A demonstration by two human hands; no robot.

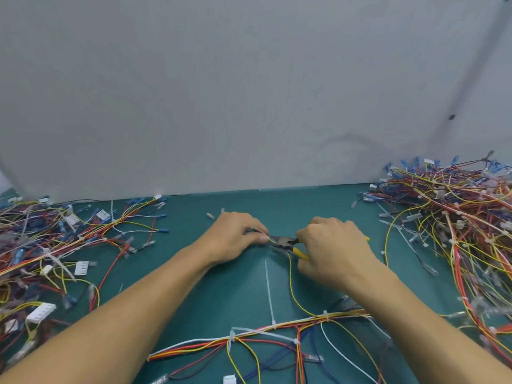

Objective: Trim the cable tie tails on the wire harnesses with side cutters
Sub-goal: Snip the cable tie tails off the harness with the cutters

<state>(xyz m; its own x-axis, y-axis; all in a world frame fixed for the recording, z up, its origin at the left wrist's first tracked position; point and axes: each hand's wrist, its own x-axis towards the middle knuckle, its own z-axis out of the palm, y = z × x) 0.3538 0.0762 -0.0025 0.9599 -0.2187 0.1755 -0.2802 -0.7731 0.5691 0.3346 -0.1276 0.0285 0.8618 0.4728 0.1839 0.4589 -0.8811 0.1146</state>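
My right hand (332, 248) grips the yellow-handled side cutters (285, 243), whose dark jaws point left towards my left hand (235, 236). With its fingertips my left hand pinches the end of a yellow wire (291, 284) right at the jaws. That wire runs down to a wire harness (263, 332) lying across the near part of the green mat. A long white cable tie tail (269, 292) stands up from the harness, and other white ties (232, 338) wrap it further left.
A heap of wire harnesses (454, 231) fills the right side of the mat, and another heap (50, 245) covers the left. A grey wall panel (249, 92) rises behind the green mat (194, 273). Small clipped pieces (210, 216) lie near the wall.
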